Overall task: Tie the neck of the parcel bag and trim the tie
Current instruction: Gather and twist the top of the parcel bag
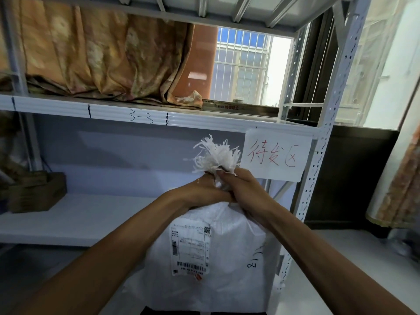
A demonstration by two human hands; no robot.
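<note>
Shelf edge (141, 115) bears handwritten "3-3"; paper sign (276, 155) reads "待发区" in red; shipping label (191, 248) on the parcel bag (238, 264) is too small to read.

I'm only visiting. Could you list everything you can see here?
parcel bag: one, white, standing in front of the rack, frayed top bunched together
label: one, white with black print, on the bag's front
paper sign: one, white with red writing, hanging from a shelf edge, right of the bag's top
rack: one, pale grey metal, behind the bag
cloth: one, orange-brown, draped on the upper shelf
cardboard box: one, brown, on the lower shelf, far left
window: one, barred, behind the rack
left hand: one, grips the bag's neck
right hand: one, grips the neck beside the left
</note>
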